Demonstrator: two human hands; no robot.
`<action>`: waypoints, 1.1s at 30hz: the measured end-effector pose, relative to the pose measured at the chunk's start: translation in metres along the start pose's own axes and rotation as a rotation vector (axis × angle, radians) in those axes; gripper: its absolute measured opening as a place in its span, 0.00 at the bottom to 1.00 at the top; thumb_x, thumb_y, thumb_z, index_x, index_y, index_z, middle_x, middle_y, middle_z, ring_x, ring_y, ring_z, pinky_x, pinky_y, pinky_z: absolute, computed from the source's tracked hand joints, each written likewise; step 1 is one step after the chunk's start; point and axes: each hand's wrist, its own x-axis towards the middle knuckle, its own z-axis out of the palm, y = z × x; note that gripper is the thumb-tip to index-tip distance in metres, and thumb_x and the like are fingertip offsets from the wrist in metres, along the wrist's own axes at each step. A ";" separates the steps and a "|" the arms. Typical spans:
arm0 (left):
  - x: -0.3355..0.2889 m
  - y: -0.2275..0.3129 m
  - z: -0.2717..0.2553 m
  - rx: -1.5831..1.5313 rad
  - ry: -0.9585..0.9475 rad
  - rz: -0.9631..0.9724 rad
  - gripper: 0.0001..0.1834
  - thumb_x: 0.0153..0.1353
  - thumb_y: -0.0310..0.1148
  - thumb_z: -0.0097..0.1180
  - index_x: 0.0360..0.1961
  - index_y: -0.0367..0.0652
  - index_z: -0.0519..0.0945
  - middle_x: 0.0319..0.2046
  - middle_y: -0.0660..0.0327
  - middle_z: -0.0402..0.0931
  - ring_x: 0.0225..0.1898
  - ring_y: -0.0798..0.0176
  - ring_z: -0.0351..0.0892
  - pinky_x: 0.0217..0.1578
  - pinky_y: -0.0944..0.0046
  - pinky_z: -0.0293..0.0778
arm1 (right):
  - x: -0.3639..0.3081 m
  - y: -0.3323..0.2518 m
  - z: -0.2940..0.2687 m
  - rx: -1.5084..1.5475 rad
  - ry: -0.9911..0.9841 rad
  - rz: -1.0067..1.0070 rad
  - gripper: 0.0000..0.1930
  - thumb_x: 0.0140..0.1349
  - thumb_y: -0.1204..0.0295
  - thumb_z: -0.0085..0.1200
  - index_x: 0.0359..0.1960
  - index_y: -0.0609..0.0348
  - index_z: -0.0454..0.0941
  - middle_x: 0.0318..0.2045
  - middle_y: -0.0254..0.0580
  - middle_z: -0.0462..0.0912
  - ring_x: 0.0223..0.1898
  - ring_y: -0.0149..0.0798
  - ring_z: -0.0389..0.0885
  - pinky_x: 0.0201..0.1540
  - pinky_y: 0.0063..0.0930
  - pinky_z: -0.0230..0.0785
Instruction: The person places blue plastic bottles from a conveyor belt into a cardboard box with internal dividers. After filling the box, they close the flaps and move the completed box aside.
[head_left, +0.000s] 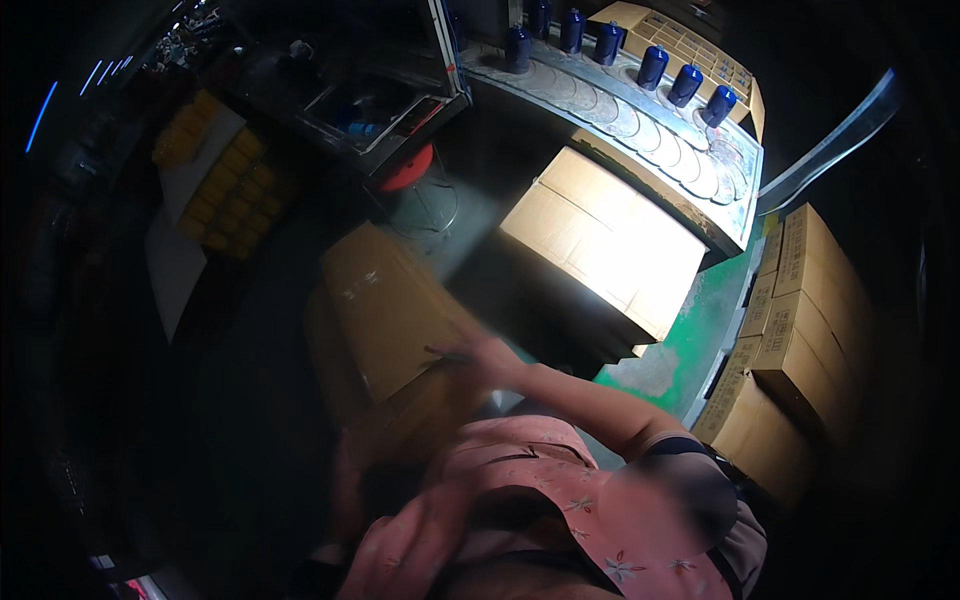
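A closed brown cardboard carton [385,300] stands at a tilt in front of me, with tape on its top. At its near right edge is my right hand [487,362], somewhat blurred. Its fingers are stretched out and apart over the cardboard; whether the palm presses on the carton I cannot tell. Low on the carton's left side, my left hand [345,462] shows only dimly in shadow, and its fingers cannot be made out. A pink patterned apron covers my front.
Right of centre stands a brightly lit carton [610,235]. Behind it, several dark blue cylinders [653,68] line a worktable [745,200], beside a divided box [690,45]. Stacked cartons [790,350] line the right. A red stool [407,168] and yellow items [235,190] are left.
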 end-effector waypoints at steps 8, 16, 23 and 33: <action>0.162 0.052 -0.038 0.616 0.428 -0.052 0.19 0.67 0.41 0.53 0.53 0.42 0.75 0.44 0.60 0.78 0.42 0.61 0.79 0.40 0.60 0.77 | -0.029 0.038 0.091 0.264 -0.264 0.275 0.19 0.65 0.62 0.53 0.58 0.46 0.76 0.45 0.46 0.83 0.43 0.44 0.81 0.50 0.37 0.70; 0.106 -0.118 0.223 0.615 -0.307 -0.124 0.05 0.67 0.29 0.48 0.32 0.43 0.71 0.22 0.67 0.68 0.19 0.75 0.62 0.12 0.74 0.53 | -0.310 0.141 0.043 0.773 0.645 0.883 0.20 0.67 0.57 0.50 0.58 0.46 0.76 0.43 0.36 0.82 0.39 0.34 0.81 0.36 0.30 0.78; -0.037 -0.355 0.414 1.125 -0.531 -0.287 0.12 0.66 0.35 0.53 0.47 0.41 0.77 0.38 0.61 0.83 0.31 0.71 0.80 0.26 0.72 0.74 | -0.638 0.221 -0.003 0.994 1.193 1.029 0.18 0.71 0.59 0.45 0.55 0.52 0.77 0.37 0.33 0.80 0.29 0.24 0.74 0.25 0.19 0.69; -0.193 -0.547 0.640 1.417 -0.554 -0.211 0.10 0.65 0.35 0.53 0.45 0.46 0.78 0.39 0.64 0.82 0.35 0.68 0.79 0.34 0.68 0.74 | -0.943 0.313 -0.071 1.190 1.625 1.044 0.15 0.64 0.71 0.54 0.51 0.59 0.78 0.24 0.26 0.71 0.20 0.21 0.65 0.19 0.17 0.60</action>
